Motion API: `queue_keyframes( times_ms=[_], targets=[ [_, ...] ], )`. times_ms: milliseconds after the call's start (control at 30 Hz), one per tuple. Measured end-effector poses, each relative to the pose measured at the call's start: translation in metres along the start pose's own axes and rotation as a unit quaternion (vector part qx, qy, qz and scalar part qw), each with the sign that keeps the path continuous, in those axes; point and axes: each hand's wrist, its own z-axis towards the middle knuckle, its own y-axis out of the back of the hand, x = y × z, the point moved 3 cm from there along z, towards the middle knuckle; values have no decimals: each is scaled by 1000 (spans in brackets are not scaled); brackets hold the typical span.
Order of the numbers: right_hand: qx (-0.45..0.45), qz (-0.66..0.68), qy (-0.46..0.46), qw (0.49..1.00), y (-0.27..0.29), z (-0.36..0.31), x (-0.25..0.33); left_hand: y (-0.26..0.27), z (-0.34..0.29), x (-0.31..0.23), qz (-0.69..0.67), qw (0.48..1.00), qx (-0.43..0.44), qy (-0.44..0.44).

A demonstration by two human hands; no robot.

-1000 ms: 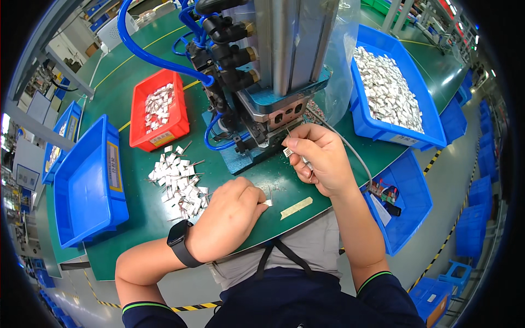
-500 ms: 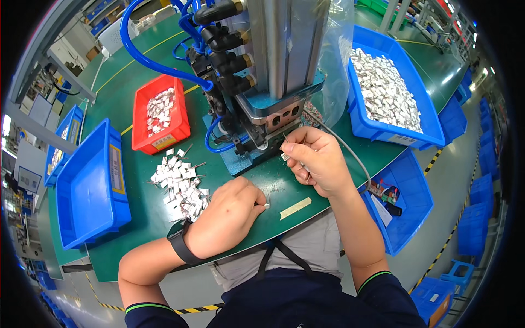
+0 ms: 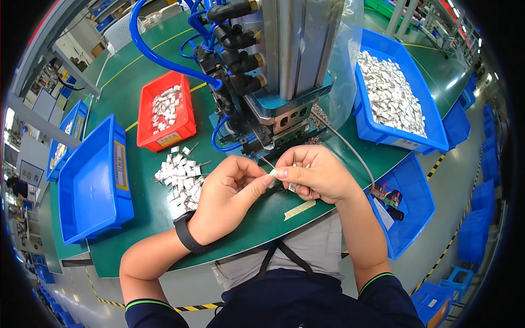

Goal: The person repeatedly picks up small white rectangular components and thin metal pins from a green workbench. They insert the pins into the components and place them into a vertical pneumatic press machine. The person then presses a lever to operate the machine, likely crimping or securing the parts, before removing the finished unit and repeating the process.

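Observation:
My left hand (image 3: pixel 231 188), with a black band at the wrist, pinches a small white part with a thin wire lead (image 3: pixel 273 172) between thumb and forefinger. The fingertips of my right hand (image 3: pixel 322 174) meet it at the same part. More small white wired pieces (image 3: pixel 293 185) are tucked into the curled fingers of my right hand. Both hands are just in front of the base of a pneumatic press (image 3: pixel 287 117). Left of my left hand, a loose pile of white wired parts (image 3: pixel 183 177) lies on the green table (image 3: pixel 147 218).
A red bin (image 3: pixel 188 117) with white parts stands beyond the pile. At the left is a blue bin (image 3: pixel 90 191); at the right, a blue bin (image 3: pixel 402 141) heaped with white parts. Blue air hoses (image 3: pixel 147 44) loop over the table. Yellowish tape (image 3: pixel 299 210) sticks near the edge.
My left hand has risen from the table and moved right to meet my right hand. The right hand has come slightly lower, and the fingertips now touch at one white part.

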Motion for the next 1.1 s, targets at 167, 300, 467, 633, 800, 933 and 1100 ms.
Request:
queue_keyframes(
  times_ms=[167,300,467,633,800,933,1100],
  targets=[
    [-24,6,11,1000,1,-1,1,-4,-1,0,-25,1000,-1,-13],
    [-64,72,77,992,11,-2,0,-7,-5,12,48,998,30,-38],
    [-117,124,127,977,15,1,3,-14,-10,11,171,980,62,-74],
    [-145,130,117,974,15,4,4,-15,-10,11,192,972,71,-111],
    [-158,125,103,974,13,4,8,-15,-9,10,204,970,77,-108],
    [-154,128,104,974,13,5,7,-16,-9,10,204,969,81,-113],
    [-154,130,106,974,14,5,6,-16,-9,8,208,968,84,-116]
  ],
)
